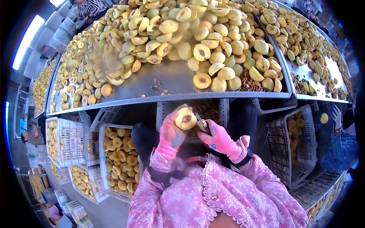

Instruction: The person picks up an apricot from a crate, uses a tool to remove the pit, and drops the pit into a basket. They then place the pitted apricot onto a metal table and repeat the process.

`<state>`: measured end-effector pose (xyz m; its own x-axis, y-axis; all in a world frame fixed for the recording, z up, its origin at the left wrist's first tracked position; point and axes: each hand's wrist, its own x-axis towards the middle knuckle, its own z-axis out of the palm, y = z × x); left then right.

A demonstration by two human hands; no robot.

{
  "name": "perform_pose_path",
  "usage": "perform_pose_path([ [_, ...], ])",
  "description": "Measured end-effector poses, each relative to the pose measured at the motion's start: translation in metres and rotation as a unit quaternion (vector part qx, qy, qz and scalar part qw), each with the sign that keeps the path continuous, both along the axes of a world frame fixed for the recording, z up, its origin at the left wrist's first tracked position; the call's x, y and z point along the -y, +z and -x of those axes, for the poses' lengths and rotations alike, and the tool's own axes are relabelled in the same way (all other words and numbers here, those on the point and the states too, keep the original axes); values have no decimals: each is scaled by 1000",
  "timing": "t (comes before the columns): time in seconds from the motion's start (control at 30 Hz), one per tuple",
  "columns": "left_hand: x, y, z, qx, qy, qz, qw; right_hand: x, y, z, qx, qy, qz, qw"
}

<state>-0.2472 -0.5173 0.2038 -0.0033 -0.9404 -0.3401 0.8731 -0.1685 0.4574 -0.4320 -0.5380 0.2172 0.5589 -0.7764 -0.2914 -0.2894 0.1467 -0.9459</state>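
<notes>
My left hand [170, 133], in a pink glove, holds a yellow peach half [185, 118] with its cut face and brown pit hollow toward me. In my right hand [218, 140], also gloved in pink, is a small metal pitting knife [201, 122], its tip close to the right edge of the peach half. Both hands are just below the front edge of the metal table [163, 78]. Under them a crate [224, 110] holds brownish pieces that I see only in part.
Halved peaches [167, 27] are heaped on the table, with loose pits [254, 83] near its front edge. A crate of peach halves [122, 161] stands at my left, another crate [304, 152] at my right. A co-worker's gloved hand [336, 116] shows at far right.
</notes>
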Motion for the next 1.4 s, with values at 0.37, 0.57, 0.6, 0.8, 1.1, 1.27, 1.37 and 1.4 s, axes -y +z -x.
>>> perform_pose_path([
  [0.37, -5, 4, 20, 163, 83, -18, 983, -12, -9, -11, -32, -1, 94, 995],
  [0.57, -5, -3, 24, 164, 103, -34, 980, -17, -13, -18, -23, -28, 207, 978],
  [0.6, -5, -4, 25, 172, 110, -37, 978, -17, -14, -20, -25, -26, 211, 977],
  [0.8, -5, -10, 35, 174, 139, -59, 973, -22, -41, -26, -60, -1, 194, 979],
  [1.1, -8, -27, 25, 270, 121, -109, 949, -13, -13, -26, -167, 95, 48, 980],
  [1.27, -10, -45, 19, 279, 107, -134, 945, -9, -24, -29, -80, 20, -244, 966],
  [1.37, -14, -53, 17, 304, 99, -132, 938, -14, -49, -26, -117, 116, 5, 986],
  [1.4, -14, -54, 17, 317, 96, -129, 935, -14, -51, -27, -141, 98, -39, 984],
])
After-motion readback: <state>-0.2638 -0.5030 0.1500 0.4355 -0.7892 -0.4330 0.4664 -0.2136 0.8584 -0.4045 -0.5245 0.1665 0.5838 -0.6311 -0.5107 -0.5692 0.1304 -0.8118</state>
